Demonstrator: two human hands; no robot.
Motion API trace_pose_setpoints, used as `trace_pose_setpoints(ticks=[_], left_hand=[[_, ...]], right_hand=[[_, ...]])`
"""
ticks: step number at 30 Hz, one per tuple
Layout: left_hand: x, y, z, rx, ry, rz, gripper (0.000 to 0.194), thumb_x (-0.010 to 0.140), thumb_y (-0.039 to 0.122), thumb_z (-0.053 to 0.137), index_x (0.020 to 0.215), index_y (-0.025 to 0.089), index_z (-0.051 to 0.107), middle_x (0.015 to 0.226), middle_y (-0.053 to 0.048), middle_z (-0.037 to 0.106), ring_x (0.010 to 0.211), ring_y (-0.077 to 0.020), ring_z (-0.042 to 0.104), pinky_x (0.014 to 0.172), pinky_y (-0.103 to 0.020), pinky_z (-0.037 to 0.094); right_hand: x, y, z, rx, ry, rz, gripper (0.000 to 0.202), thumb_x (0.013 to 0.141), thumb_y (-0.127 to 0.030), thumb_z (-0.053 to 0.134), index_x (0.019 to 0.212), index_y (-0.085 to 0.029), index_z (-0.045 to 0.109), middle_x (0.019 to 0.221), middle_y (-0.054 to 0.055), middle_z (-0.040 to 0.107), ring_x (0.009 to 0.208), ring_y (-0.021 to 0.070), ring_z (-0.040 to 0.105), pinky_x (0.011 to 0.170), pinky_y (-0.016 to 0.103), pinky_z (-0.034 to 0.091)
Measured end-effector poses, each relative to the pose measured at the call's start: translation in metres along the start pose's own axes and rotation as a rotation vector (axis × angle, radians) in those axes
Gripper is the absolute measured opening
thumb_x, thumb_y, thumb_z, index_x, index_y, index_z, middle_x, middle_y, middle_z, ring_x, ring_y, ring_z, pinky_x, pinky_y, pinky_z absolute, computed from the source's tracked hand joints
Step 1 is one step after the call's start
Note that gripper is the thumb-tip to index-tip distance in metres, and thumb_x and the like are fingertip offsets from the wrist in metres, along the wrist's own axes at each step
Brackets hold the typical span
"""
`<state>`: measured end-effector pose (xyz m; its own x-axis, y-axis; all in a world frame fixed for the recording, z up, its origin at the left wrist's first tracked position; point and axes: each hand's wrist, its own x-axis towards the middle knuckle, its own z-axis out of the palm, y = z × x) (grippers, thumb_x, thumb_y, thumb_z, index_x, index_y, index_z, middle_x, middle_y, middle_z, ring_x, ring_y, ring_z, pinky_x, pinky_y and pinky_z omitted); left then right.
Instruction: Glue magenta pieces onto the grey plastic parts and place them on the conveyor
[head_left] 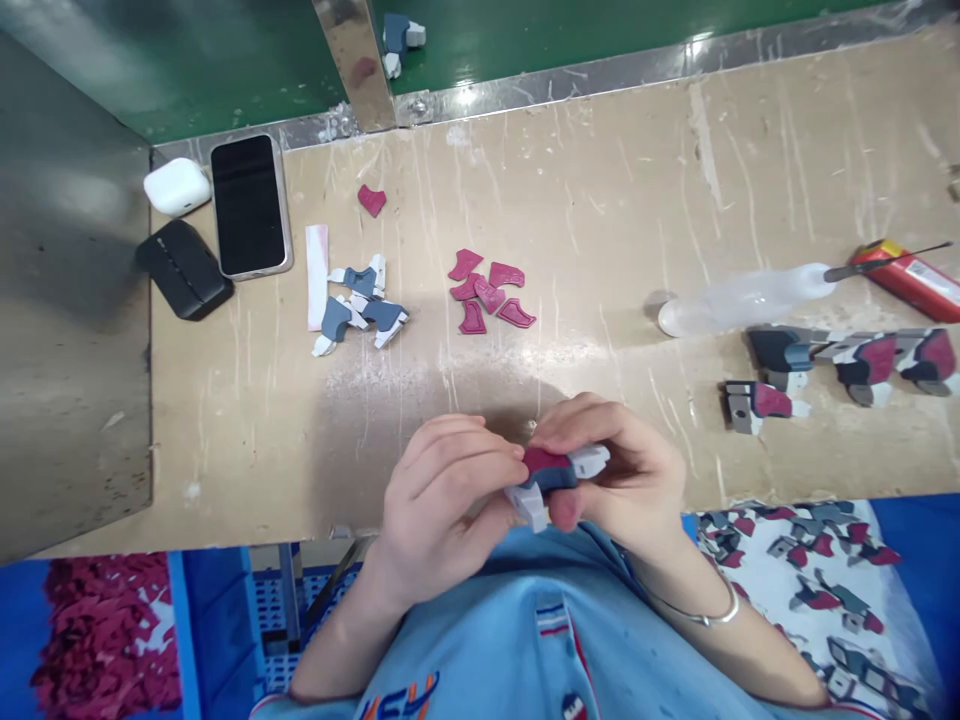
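Near the table's front edge, my left hand (450, 500) and my right hand (619, 470) hold one small part (551, 470) between them. It is dark blue and grey-white, with a maroon piece on top. The fingers of both hands are closed on it, and they cover some of its sides. Beyond my hands lies a loose group of maroon pieces (489, 294). To the left of these, several blue and white parts (382, 316) rest beside a white strip (317, 278). A single maroon piece (372, 200) lies farther back.
A phone (250, 205), a white case (177, 187) and a black case (185, 270) are at the left. A clear bottle (742, 300), a red box (911, 280) and assembled parts (866, 365) stand right. Bins of maroon pieces (105, 630) and parts (825, 590) are below.
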<state>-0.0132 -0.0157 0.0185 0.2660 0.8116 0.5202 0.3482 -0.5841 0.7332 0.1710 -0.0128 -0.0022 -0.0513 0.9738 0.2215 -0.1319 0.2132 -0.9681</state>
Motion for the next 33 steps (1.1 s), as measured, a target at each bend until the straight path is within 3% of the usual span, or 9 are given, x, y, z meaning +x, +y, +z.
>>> trace_pose_setpoints(ticks=[6,10,13,15,18,21,25,30,33], left_hand=[[0.005,0.001,0.006,0.025,0.0,0.045,0.029,0.078,-0.001,0.066,0.097,0.02,0.069,0.086,-0.001,0.081,0.079,-0.0154,0.077,0.1,-0.034,0.065],[0.012,0.003,0.001,-0.012,-0.196,-0.034,0.014,0.094,0.015,0.071,0.105,0.023,0.066,0.088,-0.001,0.08,0.079,-0.0171,0.079,0.096,-0.034,0.069],[0.027,-0.003,-0.017,0.187,-0.411,-0.102,0.031,0.105,0.043,0.064,0.131,0.026,0.062,0.114,-0.008,0.083,0.103,-0.026,0.082,0.091,-0.038,0.071],[0.043,-0.015,-0.034,0.333,-0.455,-0.08,0.049,0.106,0.055,0.059,0.146,0.028,0.055,0.131,-0.012,0.078,0.116,-0.0327,0.08,0.094,-0.047,0.07],[0.082,-0.044,-0.054,0.417,-0.516,-0.061,0.045,0.107,0.054,0.056,0.147,0.032,0.054,0.137,-0.01,0.076,0.12,-0.0343,0.078,0.1,-0.052,0.067],[0.134,-0.076,-0.053,0.439,-0.572,-0.108,0.042,0.105,0.056,0.055,0.135,0.029,0.064,0.132,-0.01,0.077,0.121,-0.0351,0.076,0.104,-0.053,0.064],[0.211,-0.115,-0.009,0.483,-0.592,-0.15,0.05,0.097,0.057,0.053,0.126,0.02,0.067,0.132,-0.016,0.074,0.123,-0.0377,0.071,0.112,-0.06,0.056],[0.286,-0.145,0.078,0.514,-0.655,-0.032,0.046,0.094,0.044,0.053,0.128,0.018,0.067,0.136,-0.017,0.07,0.129,-0.0362,0.065,0.118,-0.059,0.05],[0.321,-0.15,0.13,0.524,-0.692,0.052,0.052,0.095,0.039,0.051,0.139,0.014,0.064,0.146,-0.021,0.064,0.143,-0.0393,0.055,0.126,-0.062,0.039]], right_hand=[[0.0,-0.002,-0.004,-0.047,-0.077,-0.178,0.024,0.086,-0.034,0.092,0.102,-0.027,0.076,0.083,0.002,0.079,0.077,0.0208,0.076,0.07,0.033,0.065],[0.0,-0.003,-0.014,-0.165,-0.102,-0.201,0.019,0.094,-0.036,0.083,0.107,-0.025,0.074,0.088,0.004,0.079,0.079,0.0206,0.076,0.069,0.032,0.064],[0.001,-0.005,-0.045,-0.35,-0.049,-0.218,0.014,0.098,-0.037,0.079,0.103,-0.025,0.072,0.087,0.002,0.079,0.078,0.0184,0.075,0.068,0.03,0.061],[-0.001,-0.008,-0.077,-0.579,0.029,-0.216,0.015,0.099,-0.039,0.078,0.101,-0.026,0.072,0.086,0.001,0.078,0.075,0.018,0.073,0.068,0.03,0.059],[-0.007,-0.01,-0.123,-0.992,0.161,-0.232,0.02,0.104,-0.046,0.07,0.102,-0.026,0.07,0.085,0.002,0.077,0.076,0.0206,0.072,0.072,0.035,0.056],[-0.012,-0.001,-0.145,-1.26,0.249,-0.268,0.024,0.107,-0.047,0.063,0.113,-0.025,0.071,0.103,0.009,0.077,0.097,0.0284,0.073,0.086,0.045,0.056],[-0.006,0.016,-0.144,-1.326,0.23,-0.268,0.044,0.105,-0.059,0.058,0.13,-0.024,0.067,0.141,0.018,0.067,0.139,0.0425,0.059,0.105,0.063,0.051],[-0.001,0.021,-0.152,-1.378,0.22,-0.215,0.02,0.106,-0.039,0.057,0.114,-0.024,0.068,0.136,0.015,0.073,0.129,0.0355,0.067,0.11,0.061,0.052],[-0.005,0.017,-0.162,-1.357,0.253,-0.191,0.022,0.102,-0.043,0.063,0.115,-0.025,0.067,0.135,0.015,0.073,0.13,0.0375,0.066,0.11,0.063,0.053]])
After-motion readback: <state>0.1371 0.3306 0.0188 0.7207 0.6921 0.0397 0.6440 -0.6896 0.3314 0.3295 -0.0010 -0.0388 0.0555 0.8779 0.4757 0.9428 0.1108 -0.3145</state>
